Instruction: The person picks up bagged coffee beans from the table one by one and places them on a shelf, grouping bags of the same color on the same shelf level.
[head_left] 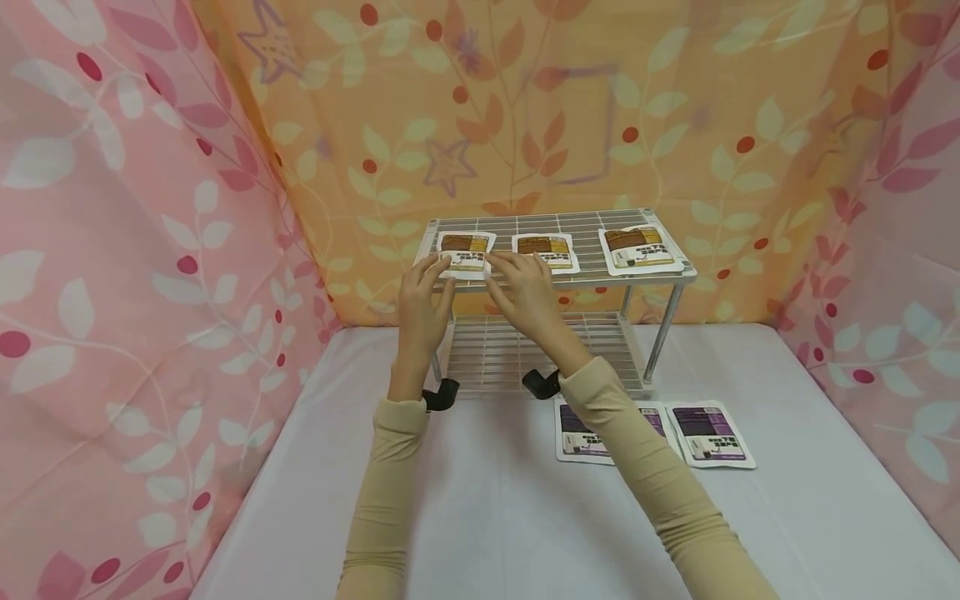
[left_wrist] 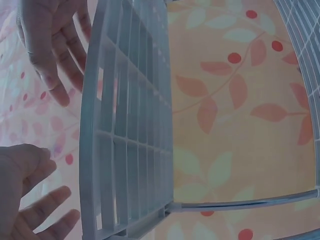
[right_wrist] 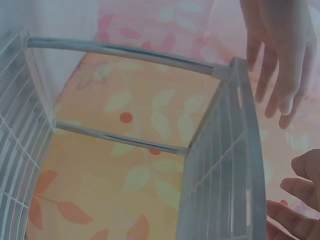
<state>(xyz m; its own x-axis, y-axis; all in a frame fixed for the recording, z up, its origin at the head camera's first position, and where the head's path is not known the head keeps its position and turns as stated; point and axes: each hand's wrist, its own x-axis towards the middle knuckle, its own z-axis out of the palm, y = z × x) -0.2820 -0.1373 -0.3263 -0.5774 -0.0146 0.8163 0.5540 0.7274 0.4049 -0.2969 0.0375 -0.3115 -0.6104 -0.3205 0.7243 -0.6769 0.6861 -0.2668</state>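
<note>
My left hand point(head_left: 422, 307) is at the left end of the rack's upper shelf point(head_left: 517, 225), beside a white packet with a brown-and-yellow label point(head_left: 467, 243). On that packet's other side is my right hand point(head_left: 531, 296), its fingertips near the packet's right edge. Both hands have loosely spread fingers; whether the fingertips touch the packet, I cannot tell. A similar middle packet point(head_left: 558, 243) lies partly behind my right hand, and a third packet point(head_left: 637, 248) lies at the shelf's right end. In the left wrist view, both hands show beyond the shelf edge point(left_wrist: 89, 150).
Below is the rack's wire lower shelf point(head_left: 495, 354), with black curved pieces point(head_left: 442, 395) at its front. Purple-labelled packets point(head_left: 708, 433) lie on the white tabletop point(head_left: 480, 517), front right, partly under my right sleeve. Floral cloth walls point(head_left: 510, 125) enclose the table.
</note>
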